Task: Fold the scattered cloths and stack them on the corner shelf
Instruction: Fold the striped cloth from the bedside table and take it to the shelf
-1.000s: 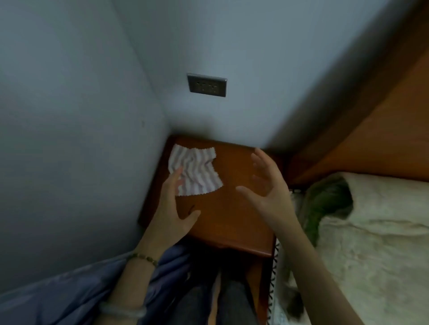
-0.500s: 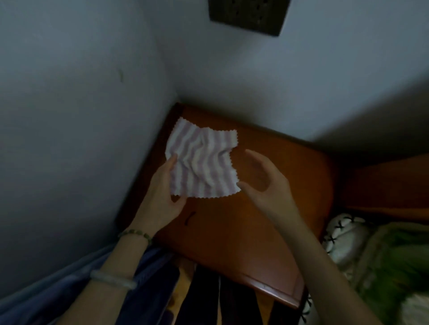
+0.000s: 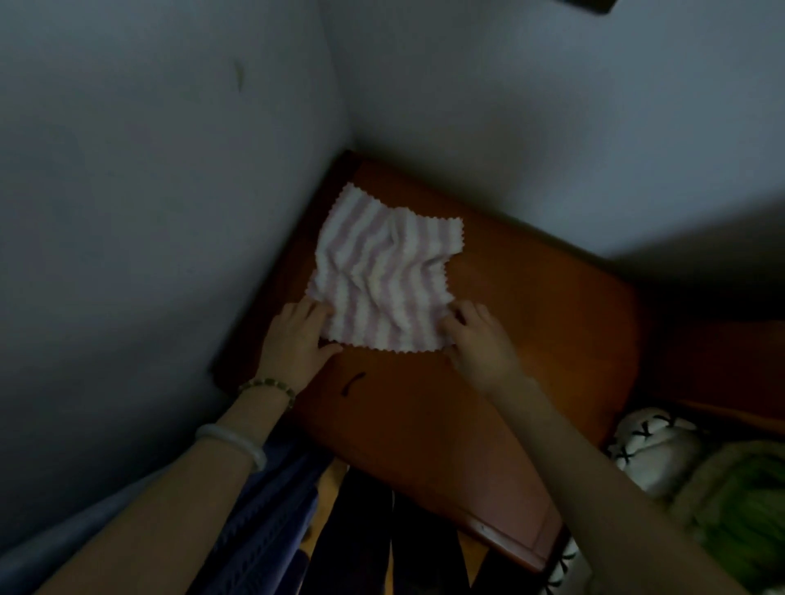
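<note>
Closing on the striped cloth (image 3: 382, 276) now: half a second ago the right hand (image 3: 475, 335) hung open and clear of it, fingers spread, and the left hand (image 3: 297, 339) only met its left edge. Both hands now sit at the near corners. View has also dropped closer, so the wall socket (image 3: 588, 4) is just a sliver at the top edge. Cloth lies in the same spot, same rumples.

Surface is an orange-brown wooden corner shelf (image 3: 488, 403) pushed into the meeting of two pale grey walls (image 3: 148, 191). Short dark mark (image 3: 352, 382) on the wood just behind the left hand. Room is dim. Right of the shelf: a white bundle with black crosses (image 3: 654, 450) and green bedding (image 3: 747, 518). Blue fabric (image 3: 272, 531) below the left forearm. Left wrist wears a beaded bracelet (image 3: 267, 386), with a pale bangle (image 3: 231, 441) further up.

Cloth, pink and white stripes with a zigzag edge, lies unfolded and creased at the back left of the shelf, near the corner. Left hand has fingers on top of the near-left corner and thumb along the near edge, pinching it. Right hand's fingers are curled at the near-right corner, apparently pinching it too, though blur hides the thumb. Hands well apart, cloth's near edge spanning between them
</note>
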